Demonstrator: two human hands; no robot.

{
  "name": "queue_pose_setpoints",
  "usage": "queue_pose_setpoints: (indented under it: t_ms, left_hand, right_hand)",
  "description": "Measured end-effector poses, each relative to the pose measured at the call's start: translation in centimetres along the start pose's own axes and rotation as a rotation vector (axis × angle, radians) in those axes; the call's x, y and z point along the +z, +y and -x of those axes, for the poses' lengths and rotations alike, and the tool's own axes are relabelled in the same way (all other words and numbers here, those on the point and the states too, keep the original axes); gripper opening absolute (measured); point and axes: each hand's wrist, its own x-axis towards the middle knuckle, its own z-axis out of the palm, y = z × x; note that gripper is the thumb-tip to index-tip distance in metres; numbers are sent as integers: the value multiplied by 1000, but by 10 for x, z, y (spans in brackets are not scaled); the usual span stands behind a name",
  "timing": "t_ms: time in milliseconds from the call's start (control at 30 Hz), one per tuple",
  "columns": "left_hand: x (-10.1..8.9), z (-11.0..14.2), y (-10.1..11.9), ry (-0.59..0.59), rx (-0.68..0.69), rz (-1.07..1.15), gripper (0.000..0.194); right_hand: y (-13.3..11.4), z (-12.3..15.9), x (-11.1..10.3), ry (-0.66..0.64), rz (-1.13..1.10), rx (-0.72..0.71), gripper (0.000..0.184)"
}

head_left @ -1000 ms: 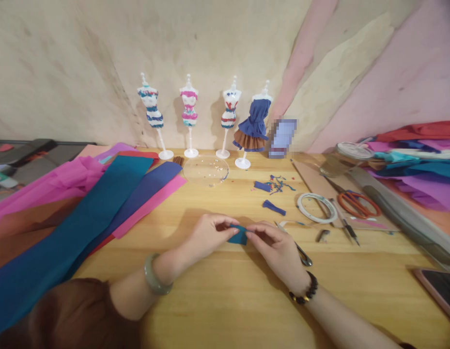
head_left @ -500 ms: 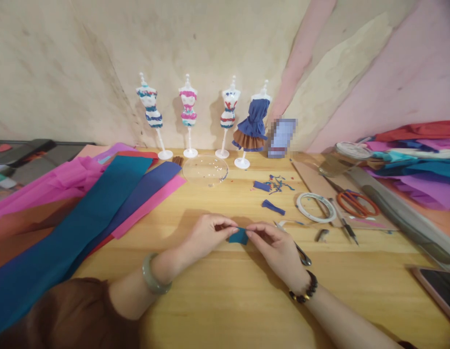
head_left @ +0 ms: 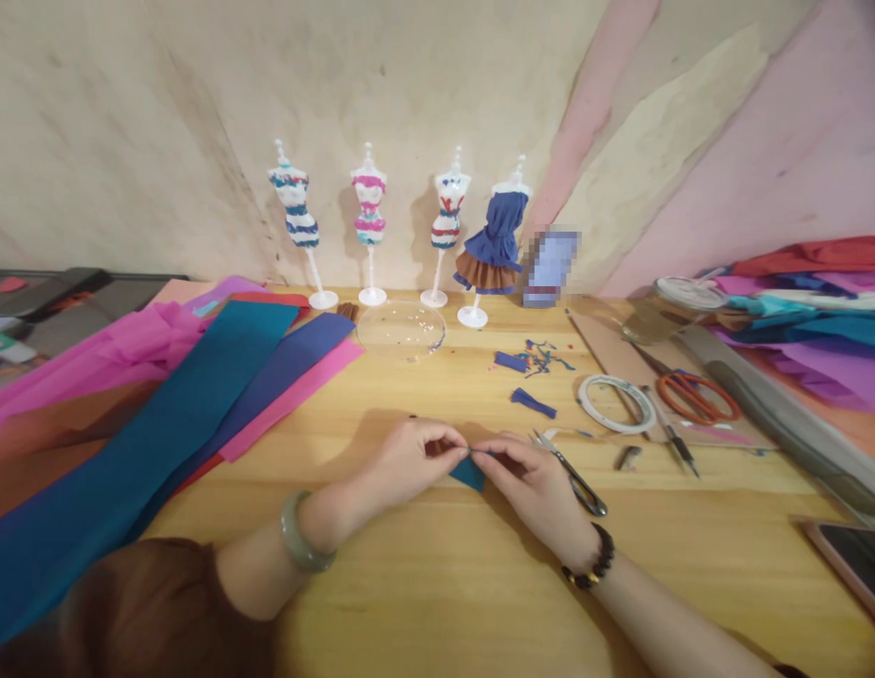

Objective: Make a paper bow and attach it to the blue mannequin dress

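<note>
Left hand (head_left: 403, 460) and right hand (head_left: 540, 482) pinch the teal piece (head_left: 470, 475) at twelve o'clock, judged apt for seemingly light, soft material.

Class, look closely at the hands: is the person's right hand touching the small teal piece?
Touching. The head view shows the right hand pinching the upper edge of the small teal piece, which shows just below the fingertips.
</note>
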Motion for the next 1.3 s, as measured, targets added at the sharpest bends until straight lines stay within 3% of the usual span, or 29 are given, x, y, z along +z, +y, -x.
queue_pose_setpoints:
  t_ms: [367, 800, 1033, 1300]
  left_hand:
    - [-2, -1, -4, -16, -98, 86, 14]
    - [-7, -8, -1, 57, -258, 411, 10]
    - [-7, -8, -4, 34, -249, 535, 7]
    - [-8, -6, -2, 41, -227, 483, 3]
  right_hand:
    - [2, -1, -2, 15, -20, 49, 16]
    - [3, -2, -3, 129, -225, 154, 16]
    - [0, -3, -4, 115, -233, 140, 17]
    - [2, -2, -7, 102, -143, 121, 15]
